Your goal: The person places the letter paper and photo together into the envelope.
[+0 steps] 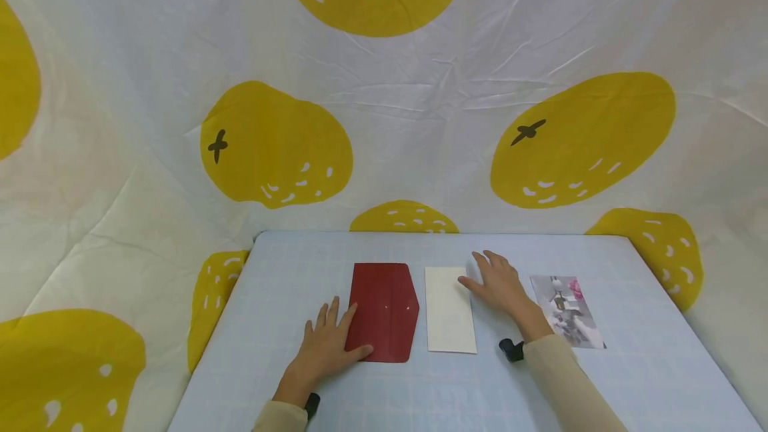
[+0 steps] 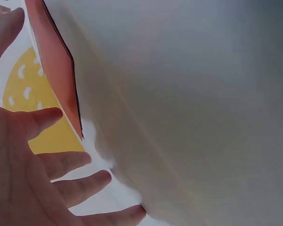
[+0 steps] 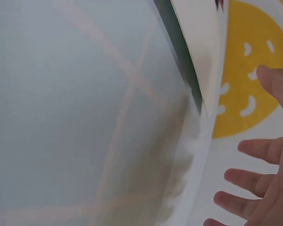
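My left hand (image 1: 327, 344) and right hand (image 1: 499, 287) spread, empty; careless brushing could skew the envelope (image 1: 387, 292) left of the card (image 1: 450, 319).

No text, label, brand or number can be read. On the picture card (image 1: 569, 312), toward the right edge of the table (image 1: 468, 392), the print is perhaps too small for telling any letters. The red folder (image 1: 384, 329) shows two small pale marks (image 1: 408, 309), and two yellow fruits (image 1: 276, 165) on the cloth (image 1: 414, 119) bear dark crosses (image 1: 218, 145).
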Available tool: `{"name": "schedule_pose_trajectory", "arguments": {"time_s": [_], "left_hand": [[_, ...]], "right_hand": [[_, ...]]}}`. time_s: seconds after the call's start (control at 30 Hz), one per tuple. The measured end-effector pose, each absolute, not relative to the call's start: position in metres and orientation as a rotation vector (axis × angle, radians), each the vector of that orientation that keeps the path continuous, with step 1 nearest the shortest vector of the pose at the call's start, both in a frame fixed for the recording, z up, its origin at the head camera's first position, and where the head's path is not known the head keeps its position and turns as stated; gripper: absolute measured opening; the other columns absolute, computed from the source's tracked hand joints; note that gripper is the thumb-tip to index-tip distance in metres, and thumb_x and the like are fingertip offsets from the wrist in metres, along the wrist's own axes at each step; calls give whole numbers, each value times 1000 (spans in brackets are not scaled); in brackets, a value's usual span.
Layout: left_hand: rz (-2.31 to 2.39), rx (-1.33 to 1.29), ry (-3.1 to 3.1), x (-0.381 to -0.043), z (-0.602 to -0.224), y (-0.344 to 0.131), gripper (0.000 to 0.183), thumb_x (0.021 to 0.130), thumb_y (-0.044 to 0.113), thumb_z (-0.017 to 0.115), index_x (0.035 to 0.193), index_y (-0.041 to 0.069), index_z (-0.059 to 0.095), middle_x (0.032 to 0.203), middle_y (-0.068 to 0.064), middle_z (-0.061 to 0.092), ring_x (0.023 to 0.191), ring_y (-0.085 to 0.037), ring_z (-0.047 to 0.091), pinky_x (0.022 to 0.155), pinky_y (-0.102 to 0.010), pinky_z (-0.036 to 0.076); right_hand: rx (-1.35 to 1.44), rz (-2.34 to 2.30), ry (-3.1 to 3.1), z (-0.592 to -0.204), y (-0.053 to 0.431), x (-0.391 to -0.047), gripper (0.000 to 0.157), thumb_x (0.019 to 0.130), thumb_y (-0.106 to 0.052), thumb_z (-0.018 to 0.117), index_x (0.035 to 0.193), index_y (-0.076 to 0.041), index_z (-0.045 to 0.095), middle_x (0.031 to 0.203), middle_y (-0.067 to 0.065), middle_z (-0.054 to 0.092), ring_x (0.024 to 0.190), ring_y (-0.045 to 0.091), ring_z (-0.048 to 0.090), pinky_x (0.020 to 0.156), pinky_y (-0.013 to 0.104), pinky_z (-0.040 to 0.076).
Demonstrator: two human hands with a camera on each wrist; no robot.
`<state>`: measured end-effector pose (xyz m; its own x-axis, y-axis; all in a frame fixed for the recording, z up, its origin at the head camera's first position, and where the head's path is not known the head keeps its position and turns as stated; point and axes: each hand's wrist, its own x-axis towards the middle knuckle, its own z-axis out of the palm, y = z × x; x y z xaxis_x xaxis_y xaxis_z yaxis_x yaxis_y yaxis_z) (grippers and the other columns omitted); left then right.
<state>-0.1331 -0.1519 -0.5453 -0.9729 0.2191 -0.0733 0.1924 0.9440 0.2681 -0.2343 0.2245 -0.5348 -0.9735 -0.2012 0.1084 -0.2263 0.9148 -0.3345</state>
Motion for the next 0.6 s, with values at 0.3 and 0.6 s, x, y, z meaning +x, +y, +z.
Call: {"name": "schedule_pose_trajectory", "arguments": {"time_s": [0.3, 0.6], "left_hand": [[359, 324, 2911, -132, -546, -150, 96, 70, 74, 54, 146, 22, 26, 150, -13, 18, 133, -42, 15, 91, -74, 14], [344, 336, 2903, -129, -543, -148, 96, 70, 71, 58, 146, 21, 27, 150, -13, 20, 133, -44, 14, 90, -75, 13]], "right_hand": [[327, 539, -3110, -548, 215, -247, 86, 81, -66, 49, 136, -1, 40, 137, 27, 35, 123, 45, 31, 93, 64, 27], [336, 466, -3176, -550, 209, -245, 87, 78, -64, 57, 132, 3, 43, 135, 29, 37, 121, 46, 32, 92, 64, 29]]}}
